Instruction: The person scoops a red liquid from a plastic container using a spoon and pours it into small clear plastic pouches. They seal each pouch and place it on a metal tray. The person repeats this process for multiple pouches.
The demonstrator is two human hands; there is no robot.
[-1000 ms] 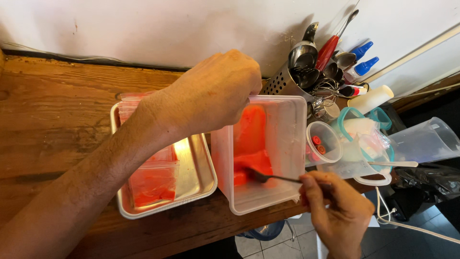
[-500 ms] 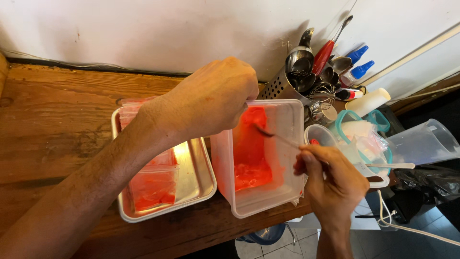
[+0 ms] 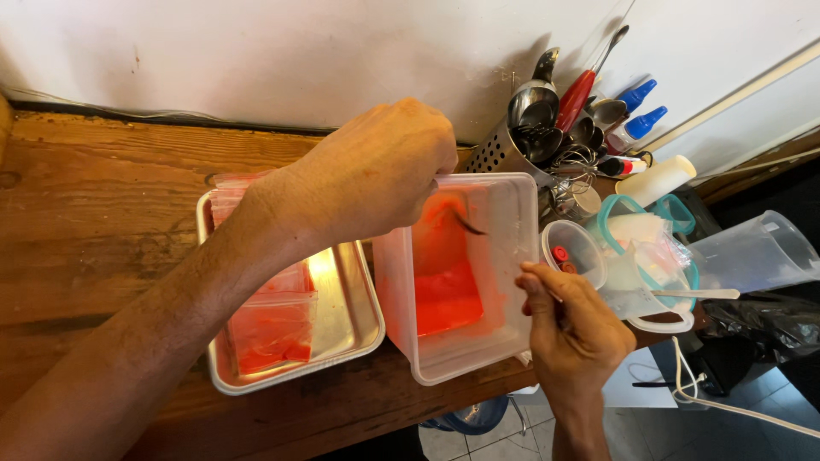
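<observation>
My left hand (image 3: 376,171) grips the far rim of a clear plastic tub (image 3: 504,333) and tips it toward me. A red-orange sauce (image 3: 444,294) has pooled in the tub's lower end and smears its walls. My right hand (image 3: 572,329) holds a thin utensil (image 3: 470,226) whose dark tip reaches inside the tub against the smeared wall. The tub rests at the front edge of a wooden counter (image 3: 94,222).
A steel tray (image 3: 346,320) left of the tub holds clear bags of red sauce (image 3: 273,333). A perforated metal utensil holder (image 3: 504,154) with spoons stands behind. Clear cups (image 3: 576,252), a jug (image 3: 756,252), squeeze bottles (image 3: 636,111) and a white bottle (image 3: 653,179) crowd the right.
My right hand has lifted the utensil from low in the tub up to the far inside wall. The tub is tilted more steeply, and sauce has run to its lower end.
</observation>
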